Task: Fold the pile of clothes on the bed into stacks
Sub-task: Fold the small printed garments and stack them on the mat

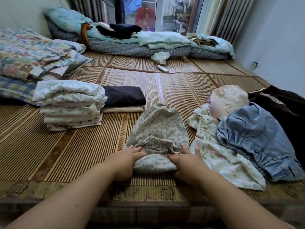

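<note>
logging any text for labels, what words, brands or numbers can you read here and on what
None is readable.
The white tag on the floral quilt: too blurred to read.
Dark marks on the folded stack's lower layers: too small to tell if letters.
The white remote on the mat: no legible marking.
The floral shorts held by the left hand and right hand: pattern only.
</note>
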### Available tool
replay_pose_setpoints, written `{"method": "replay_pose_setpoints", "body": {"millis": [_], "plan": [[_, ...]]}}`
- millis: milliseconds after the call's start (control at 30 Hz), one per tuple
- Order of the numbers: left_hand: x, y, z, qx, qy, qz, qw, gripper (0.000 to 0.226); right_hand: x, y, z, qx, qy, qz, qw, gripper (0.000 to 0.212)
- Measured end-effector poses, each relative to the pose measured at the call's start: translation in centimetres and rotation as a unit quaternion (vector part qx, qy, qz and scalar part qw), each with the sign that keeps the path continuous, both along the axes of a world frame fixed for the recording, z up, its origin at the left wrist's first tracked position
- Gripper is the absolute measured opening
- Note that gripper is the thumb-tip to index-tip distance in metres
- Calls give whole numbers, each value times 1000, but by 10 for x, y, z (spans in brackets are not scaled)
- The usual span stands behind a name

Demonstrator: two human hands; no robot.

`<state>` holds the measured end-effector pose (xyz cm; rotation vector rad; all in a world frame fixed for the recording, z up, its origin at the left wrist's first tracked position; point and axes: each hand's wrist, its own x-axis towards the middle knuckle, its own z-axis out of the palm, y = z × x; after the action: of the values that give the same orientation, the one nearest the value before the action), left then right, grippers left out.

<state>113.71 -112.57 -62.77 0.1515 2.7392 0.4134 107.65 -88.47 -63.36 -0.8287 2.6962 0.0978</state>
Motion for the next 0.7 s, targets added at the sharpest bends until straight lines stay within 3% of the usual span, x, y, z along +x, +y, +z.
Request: {"method": "replay_pose_setpoints", "body": {"millis": [100,300,433,567,700], "plan": [[11,-5,8,58,30,81,995,59,9,0,8,-40,23,-15,999,60],[57,-24,27,276,-55,140,949,26,42,5,28,-190,21,-32,981,21],[75,-28,42,396,-24,150,906,26,57,7,52,-384,-65,-89,917,19],[57,-24,58,385,76,248,885,18,34,-3,67,-490,-93,-195,845,20],[5,-14,63,317,166,351,865,33,-13,-28,62,-497,-63,-286,817,46]]}}
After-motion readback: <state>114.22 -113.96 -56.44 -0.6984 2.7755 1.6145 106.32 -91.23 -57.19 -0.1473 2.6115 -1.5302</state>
